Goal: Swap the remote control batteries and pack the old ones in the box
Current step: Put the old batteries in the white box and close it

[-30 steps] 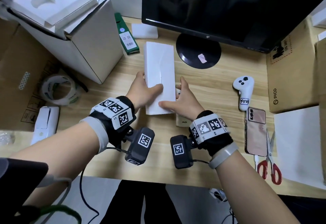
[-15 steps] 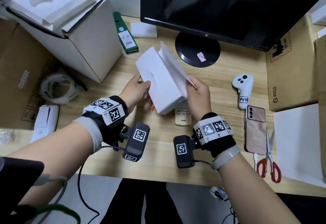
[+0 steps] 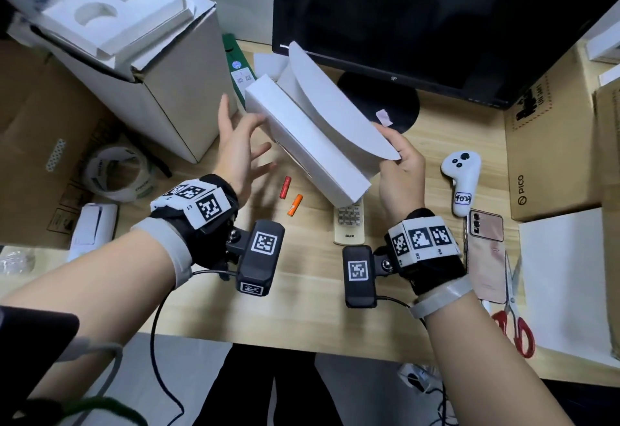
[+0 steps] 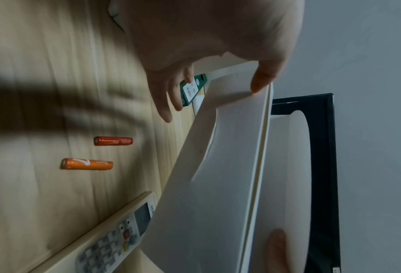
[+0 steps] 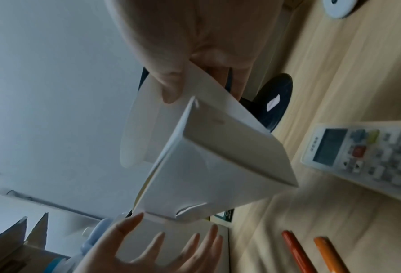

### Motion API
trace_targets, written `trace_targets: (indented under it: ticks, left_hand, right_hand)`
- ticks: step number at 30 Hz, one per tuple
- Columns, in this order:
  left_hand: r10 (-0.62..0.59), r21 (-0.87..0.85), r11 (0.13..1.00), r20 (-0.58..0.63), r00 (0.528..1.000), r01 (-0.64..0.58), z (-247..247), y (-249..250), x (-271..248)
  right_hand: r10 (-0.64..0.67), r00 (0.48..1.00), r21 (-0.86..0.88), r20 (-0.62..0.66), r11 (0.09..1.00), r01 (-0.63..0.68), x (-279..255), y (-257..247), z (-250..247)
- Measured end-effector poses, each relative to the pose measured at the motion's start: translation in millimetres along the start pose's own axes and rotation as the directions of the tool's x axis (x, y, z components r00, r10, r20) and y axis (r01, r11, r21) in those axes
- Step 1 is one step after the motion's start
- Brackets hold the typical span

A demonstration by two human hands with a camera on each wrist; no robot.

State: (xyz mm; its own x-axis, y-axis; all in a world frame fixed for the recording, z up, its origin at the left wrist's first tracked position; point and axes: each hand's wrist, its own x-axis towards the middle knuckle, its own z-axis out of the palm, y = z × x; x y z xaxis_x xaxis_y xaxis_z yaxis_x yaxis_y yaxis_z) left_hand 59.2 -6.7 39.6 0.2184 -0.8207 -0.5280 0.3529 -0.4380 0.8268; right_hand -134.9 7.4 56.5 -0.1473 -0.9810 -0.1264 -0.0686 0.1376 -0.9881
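Now right hand (image 3: 401, 170) holding tilted white box (image 3: 312, 147), flap (image 3: 339, 113) open

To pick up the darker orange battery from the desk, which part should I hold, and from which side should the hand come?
Pinch the darker orange battery across its middle, coming from above with the open left hand. It lies flat on the desk, apart from the lighter battery, so both long sides look free for thumb and finger.

Box (image 3: 303, 144) tilted above desk (image 3: 302, 308) in front of monitor (image 3: 436, 16), over top end of remote (image 3: 349, 224), two batteries (image 3: 290, 196) lying left of remote, controller (image 3: 461, 180) and phone (image 3: 486, 251) right.
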Motion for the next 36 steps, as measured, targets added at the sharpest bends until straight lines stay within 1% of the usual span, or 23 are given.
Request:
trace_targets:
  ticks: [3,6,8,10,12,14,17,19,21,22,25,26,28,29,31,32,33,34,35,36]
  left_hand:
    - [0.032,-0.02,0.999,0.011,0.999,-0.032,0.7,0.6,0.5]
    - [0.067,0.03,0.997,0.05,0.996,-0.069,4.5,1.6,-0.8]
    - [0.128,0.107,0.985,0.057,0.99,-0.133,8.2,0.1,-2.2]
    - [0.168,0.206,0.963,0.037,0.985,-0.172,7.7,-5.4,-0.2]
    - [0.182,0.313,0.934,0.0,0.983,-0.173,5.0,-11.3,2.7]
    - [0.172,0.419,0.895,-0.009,0.985,-0.153,0.6,-19.5,5.9]
    - [0.158,0.493,0.86,-0.006,0.987,-0.135,-4.5,-29.3,10.6]
    - [0.13,0.534,0.84,-0.014,0.991,-0.103,-6.7,-30.1,11.1]
    - [0.063,0.519,0.854,-0.027,0.998,-0.04,-9.6,-31.0,15.0]
    - [0.04,0.499,0.867,-0.039,0.998,-0.015,-9.4,-29.9,15.0]
    - [0.033,0.429,0.903,-0.148,0.989,0.034,-10.9,-28.2,18.3]
    - [0.034,0.386,0.922,-0.193,0.981,0.044,-11.0,-25.9,19.3]
    - [0.068,0.306,0.952,-0.254,0.965,0.013,-9.6,-19.7,21.3]
    - [0.097,0.289,0.957,-0.255,0.962,-0.02,-9.2,-17.9,24.2]
    - [0.109,0.304,0.952,-0.192,0.975,-0.047,-10.1,-19.6,32.8]
    - [0.112,0.32,0.946,-0.147,0.983,-0.06,-10.7,-21.8,37.4]
    - [0.118,0.332,0.94,-0.107,0.987,-0.077,-12.8,-25.7,43.3]
    - [0.109,0.32,0.945,-0.091,0.99,-0.075,-12.2,-26.2,44.2]
    - [0.091,0.295,0.953,-0.076,0.993,-0.065,-11.3,-26.4,45.2]
    - [0.064,0.27,0.962,-0.08,0.995,-0.041,-11.0,-27.0,45.8]
  right_hand:
    - [-0.005,1.0,0.024,-0.007,1.0,0.005,1.9,-4.2,-2.6]
    - [-0.03,1.0,0.034,0.0,0.999,0.03,3.7,-7.7,-4.4]
    - [-0.04,0.999,0.034,0.001,0.999,0.04,5.0,-7.3,-5.4]
    - [-0.033,0.999,0.04,-0.006,0.999,0.033,5.0,-7.3,-7.4]
    - [-0.002,1.0,0.051,-0.031,0.999,0.003,6.2,-7.9,-10.1]
    - [0.041,0.997,0.066,-0.062,0.997,-0.037,9.4,-5.6,-11.2]
    - [0.124,0.987,0.16,-0.103,0.981,-0.107,11.3,-4.1,-10.5]
    - [0.19,0.976,0.21,-0.105,0.964,-0.165,11.6,-4.1,-11.8]
    - [0.24,0.965,0.221,-0.105,0.952,-0.213,12.4,-1.0,-12.5]
    - [0.244,0.965,0.234,-0.093,0.948,-0.217,12.8,1.4,-12.2]
    - [0.227,0.972,0.255,-0.057,0.945,-0.206,15.4,13.9,-7.2]
    - [0.222,0.974,0.222,-0.046,0.953,-0.207,16.1,17.5,-4.7]
    - [0.216,0.974,0.132,-0.074,0.97,-0.205,17.0,25.7,-2.7]
    - [0.22,0.97,0.104,-0.107,0.972,-0.209,17.8,31.3,-2.4]
    - [0.263,0.942,0.065,-0.208,0.965,-0.255,17.6,42.3,-1.2]
    - [0.299,0.92,0.032,-0.252,0.953,-0.301,16.9,48.8,0.9]
    - [0.345,0.903,-0.003,-0.255,0.934,-0.358,15.6,55.7,4.1]
    - [0.4,0.892,-0.044,-0.211,0.908,-0.417,13.3,63.5,7.9]
    - [0.455,0.881,-0.088,-0.131,0.88,-0.467,10.6,70.8,13.4]
    - [0.49,0.871,-0.165,-0.039,0.856,-0.49,7.5,76.9,20.1]
